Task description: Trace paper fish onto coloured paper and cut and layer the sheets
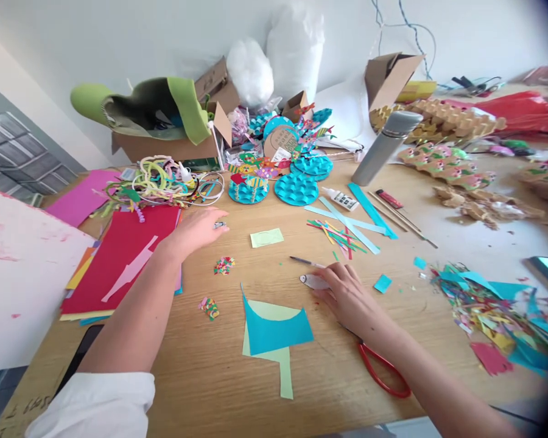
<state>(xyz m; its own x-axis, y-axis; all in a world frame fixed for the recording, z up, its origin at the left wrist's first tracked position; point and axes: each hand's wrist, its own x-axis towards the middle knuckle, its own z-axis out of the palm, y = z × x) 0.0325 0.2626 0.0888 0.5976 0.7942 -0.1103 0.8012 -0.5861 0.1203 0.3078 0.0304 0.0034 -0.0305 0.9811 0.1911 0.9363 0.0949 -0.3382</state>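
The wood-grained table [192, 383] stretches away to a pale wall [173, 30]; before us lies a fairly open patch ringed by paper and craft supplies. Our right hand [351, 298] has its fingers drawn in narrow around the tail end of a fish-shaped cutout [314, 281], whose head points left; the piece is at the middle of the patch, just below the tip of a slim pen-like tool [304, 261]. Our left hand [194, 234] is loosely curled, with a small grey-and-white piece [220, 225] at its fingertips; we cannot tell whether it is gripped or only touched.

For good handling, we would pinch the cutout lightly near its tail, so that the thin shape does not crease and its drawn eye stays visible; we would keep both wrists low and slow, since the two little piles of paper bits, the upper [223, 265] and the lower [209, 308], could scatter at a brush of the sleeve [95, 404]. The red-handled scissors [386, 374] lie by our right forearm, so we should mind them when drawing back; the blue sheet [278, 333] overlaps a light green sheet [285, 377], and a light green slip [267, 237] lies between our hands; lifting fingers straight up would avoid dragging any of these.
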